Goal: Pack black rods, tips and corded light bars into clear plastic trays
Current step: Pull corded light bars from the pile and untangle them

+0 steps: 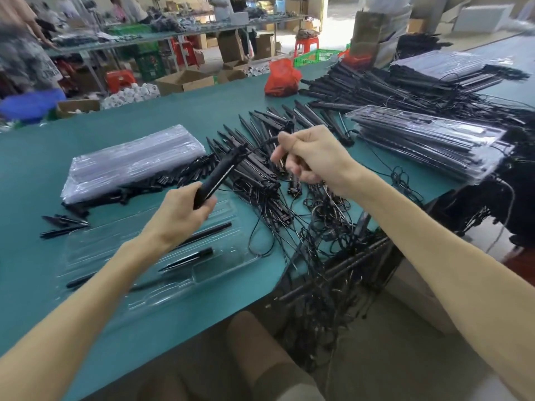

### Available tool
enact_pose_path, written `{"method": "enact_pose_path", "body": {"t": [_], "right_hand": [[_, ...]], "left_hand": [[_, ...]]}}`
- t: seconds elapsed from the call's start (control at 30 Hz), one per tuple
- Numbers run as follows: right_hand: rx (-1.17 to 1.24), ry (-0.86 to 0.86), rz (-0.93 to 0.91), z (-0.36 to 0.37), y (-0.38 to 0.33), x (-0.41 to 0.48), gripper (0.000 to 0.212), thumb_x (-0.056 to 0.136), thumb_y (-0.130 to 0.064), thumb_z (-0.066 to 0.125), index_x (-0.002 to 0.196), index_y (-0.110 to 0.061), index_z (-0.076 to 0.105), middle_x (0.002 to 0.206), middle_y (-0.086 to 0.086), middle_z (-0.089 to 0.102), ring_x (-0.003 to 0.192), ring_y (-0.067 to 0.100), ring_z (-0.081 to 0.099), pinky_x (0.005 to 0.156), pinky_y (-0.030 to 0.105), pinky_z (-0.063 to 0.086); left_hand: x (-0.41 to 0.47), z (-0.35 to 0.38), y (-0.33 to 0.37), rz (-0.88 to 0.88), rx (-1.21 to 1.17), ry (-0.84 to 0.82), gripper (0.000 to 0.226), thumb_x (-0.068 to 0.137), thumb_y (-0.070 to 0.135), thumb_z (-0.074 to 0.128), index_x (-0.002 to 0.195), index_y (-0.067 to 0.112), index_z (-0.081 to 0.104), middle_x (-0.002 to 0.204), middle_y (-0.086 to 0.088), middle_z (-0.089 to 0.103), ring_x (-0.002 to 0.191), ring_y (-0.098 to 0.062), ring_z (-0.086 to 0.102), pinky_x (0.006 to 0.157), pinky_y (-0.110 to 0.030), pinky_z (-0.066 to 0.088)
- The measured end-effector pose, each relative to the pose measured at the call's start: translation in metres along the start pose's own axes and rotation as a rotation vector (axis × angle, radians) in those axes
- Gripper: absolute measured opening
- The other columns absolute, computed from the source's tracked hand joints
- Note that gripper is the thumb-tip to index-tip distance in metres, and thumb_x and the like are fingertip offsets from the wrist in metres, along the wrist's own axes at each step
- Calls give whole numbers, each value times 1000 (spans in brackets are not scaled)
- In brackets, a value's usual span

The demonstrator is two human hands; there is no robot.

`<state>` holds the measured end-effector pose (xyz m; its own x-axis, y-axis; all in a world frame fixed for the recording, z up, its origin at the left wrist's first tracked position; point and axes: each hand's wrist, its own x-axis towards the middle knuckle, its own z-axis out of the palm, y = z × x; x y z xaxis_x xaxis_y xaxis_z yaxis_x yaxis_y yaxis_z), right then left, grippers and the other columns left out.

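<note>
A black light bar is gripped at its lower end by the left hand, its cord pinched by the curled right hand. Below the left hand, a rod and a pointed tip are seen laid in a clear tray.

One wide-angle view only, worn at the person's head. It faced forward and down, close over the left hand gripping a light bar and the right hand pinching its cord — beyond the grip, the green table and workshop curved away.
</note>
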<state>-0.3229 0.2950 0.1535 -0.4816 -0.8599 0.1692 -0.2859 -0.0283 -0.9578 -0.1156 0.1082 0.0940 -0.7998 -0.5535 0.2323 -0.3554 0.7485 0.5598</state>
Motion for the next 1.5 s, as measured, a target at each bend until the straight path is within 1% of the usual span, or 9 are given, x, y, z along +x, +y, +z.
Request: {"method": "enact_pose_path", "body": {"t": [0.17, 0.33, 0.53, 0.6, 0.7, 0.8, 0.93, 1.3, 1.5], "right_hand": [[88, -16, 10, -1, -15, 9, 38, 105, -30, 52, 92, 0, 72, 58, 6, 58, 36, 10, 42, 34, 18, 27], [-22, 22, 30, 10, -14, 18, 38, 105, -27, 53, 96, 5, 71, 58, 7, 58, 38, 12, 44, 37, 18, 31], [-58, -29, 33, 21, -17, 37, 38, 104, -27, 54, 97, 5, 72, 58, 6, 59, 39, 12, 45, 38, 19, 35], [-43, -22, 57, 22, -13, 41, 38, 105, -26, 52, 98, 7, 71, 58, 6, 57, 39, 11, 45, 39, 18, 35], [19, 11, 75, 22, -8, 47, 40, 106, -25, 50, 99, 9, 71, 58, 4, 56, 40, 11, 43, 39, 17, 34], [78, 51, 73, 23, -7, 52, 40, 106, -24, 49, 104, 11, 69, 57, 3, 56, 40, 9, 42, 39, 17, 31], [99, 61, 73, 29, -15, 56, 39, 106, -23, 49, 105, 11, 68, 58, 3, 55, 41, 10, 42, 41, 21, 30], [25, -30, 51, 39, -13, 50, 44, 108, -26, 44, 110, 12, 67, 72, 12, 65, 54, 17, 53, 51, 20, 41], [-110, -30, 92, 25, 7, 42, 53, 106, -42, 45, 104, 4, 72, 87, 14, 77, 72, 19, 65, 67, 26, 54]], "left_hand": [[8, -2, 8, 14, -50, 7, 19, 100, 22, 62, 83, 13, 57, 70, -9, 66, 46, -8, 54, 48, -26, 52], [7, 2, -7, -43, 20, -19, 18, 99, 24, 63, 86, 13, 57, 73, -12, 67, 54, -22, 61, 58, -43, 55], [6, 9, -15, -79, 80, 23, 39, 90, 29, 75, 118, 18, 52, 108, -5, 64, 95, -21, 62, 88, -35, 50], [-2, 17, -9, -5, 232, 177, 59, 87, 24, 78, 133, 6, 46, 123, -13, 51, 111, -27, 51, 101, -38, 43], [-21, 31, 17, 229, 370, 408, 46, 89, 19, 71, 126, 4, 48, 118, -13, 44, 106, -26, 45, 93, -33, 35], [-39, 54, 51, 450, 182, 143, 24, 99, 31, 54, 114, 12, 54, 109, 0, 51, 93, -15, 52, 84, -35, 48], [-47, 100, 91, 219, -155, -221, 34, 101, 50, 49, 119, 23, 55, 96, 13, 60, 84, -5, 57, 77, -28, 52], [10, 116, 111, -82, -570, -78, 10, 92, 21, 73, 84, 17, 76, 62, -3, 71, 56, -8, 63, 69, -29, 48], [26, 104, 104, -169, -682, 64, 9, 92, 12, 72, 84, 12, 75, 65, -10, 72, 56, -23, 66, 59, -38, 61]]}}
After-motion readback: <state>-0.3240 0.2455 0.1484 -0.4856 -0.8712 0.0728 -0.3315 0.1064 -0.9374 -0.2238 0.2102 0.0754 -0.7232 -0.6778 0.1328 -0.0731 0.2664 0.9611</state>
